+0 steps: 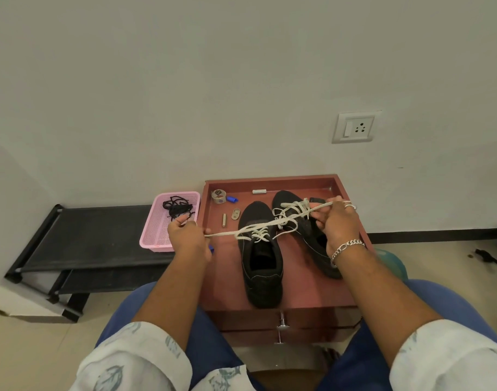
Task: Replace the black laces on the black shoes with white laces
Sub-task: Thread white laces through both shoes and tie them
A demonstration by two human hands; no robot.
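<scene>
The shallow reddish-brown wooden tray (351,193) on top of a small drawer unit serves as the landmark. Inside it stand two black fabric shoes (260,255), side by side, toes toward the wall, both already carrying white flat laces (255,231). Also in the tray, at its far left corner, lie a small round tape roll (219,196), a blue cap (232,198) and several small metal fittings (235,213). Just left of the tray sits a pink perforated plastic basket (157,235) holding the removed black laces (178,208) in a loose tangle. The left hand (189,238), over the tray's left rim, pinches one end of a white lace; the right hand (339,224), over the tray's right side, pinches the other end, drawing the lace taut across both shoes. The right hand covers part of the right shoe, so which eyelets this lace passes through cannot be determined. A low black rack (86,235) extends left of the tray.
</scene>
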